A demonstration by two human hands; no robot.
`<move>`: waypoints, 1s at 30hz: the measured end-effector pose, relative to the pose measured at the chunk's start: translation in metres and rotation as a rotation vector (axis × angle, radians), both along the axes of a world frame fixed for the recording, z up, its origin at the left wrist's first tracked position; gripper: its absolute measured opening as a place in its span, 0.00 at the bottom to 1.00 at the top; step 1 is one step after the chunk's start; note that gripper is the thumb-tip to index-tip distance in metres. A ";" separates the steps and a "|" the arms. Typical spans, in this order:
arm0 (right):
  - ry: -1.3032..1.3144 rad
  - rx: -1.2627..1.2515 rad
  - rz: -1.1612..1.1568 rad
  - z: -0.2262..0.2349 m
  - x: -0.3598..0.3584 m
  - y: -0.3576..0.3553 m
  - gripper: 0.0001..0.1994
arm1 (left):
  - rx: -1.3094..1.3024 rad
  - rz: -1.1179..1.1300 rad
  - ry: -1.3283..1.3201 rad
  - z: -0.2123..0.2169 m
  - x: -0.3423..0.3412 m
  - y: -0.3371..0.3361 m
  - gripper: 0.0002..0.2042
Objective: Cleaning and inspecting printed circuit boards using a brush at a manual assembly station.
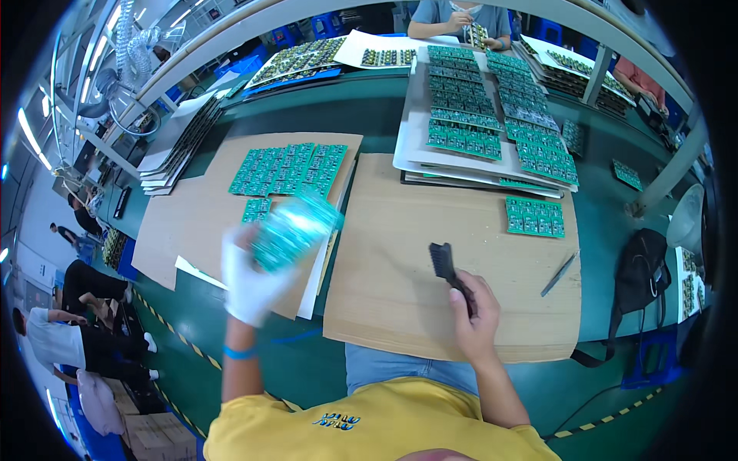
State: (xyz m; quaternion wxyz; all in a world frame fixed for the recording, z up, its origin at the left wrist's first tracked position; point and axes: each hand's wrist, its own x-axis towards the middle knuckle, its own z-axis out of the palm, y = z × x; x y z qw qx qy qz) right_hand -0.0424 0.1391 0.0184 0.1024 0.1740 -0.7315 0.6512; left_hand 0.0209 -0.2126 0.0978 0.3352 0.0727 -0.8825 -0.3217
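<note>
At 9 o'clock, people stand on the floor beside the green worktop [369, 115]. A brown cardboard sheet [192, 207] lies on the worktop at 10 o'clock, and a group of green circuit boards [288, 169] lies flat on it.

The left hand [250, 280] wears a white glove. Its grip is closed around a green circuit board [296, 227], which it holds up in the air above the edge of that sheet. The board looks blurry. A blue band sits on the left wrist.

A second cardboard sheet [400, 253] lies in the middle. The right hand [477, 307] is bare and rests at 5 o'clock on this sheet. Its grip is closed around the handle of a black brush [444, 265]. The bristles point up toward 11 o'clock.

At 3 o'clock, 1 green board [536, 217] lies flat on the second sheet. A thin grey tool [559, 274] lies near it. At 12 o'clock, rows of boards sit on white trays [411, 154]. A black bag [642, 269] hangs at the far right edge.
</note>
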 end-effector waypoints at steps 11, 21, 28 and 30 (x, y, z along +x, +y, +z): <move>-0.028 0.350 -0.066 0.012 0.003 0.022 0.14 | 1.104 -0.502 -0.162 -0.054 -0.012 0.186 0.53; 0.011 0.376 0.093 0.052 0.013 0.014 0.20 | 0.991 -0.506 -0.153 -0.089 -0.024 0.201 0.47; 0.075 0.587 0.017 0.035 -0.001 0.036 0.24 | 0.933 -0.540 -0.193 -0.086 -0.016 0.195 0.44; 0.020 0.645 -0.066 0.034 -0.003 0.038 0.25 | 0.795 -0.531 -0.221 -0.083 -0.017 0.195 0.43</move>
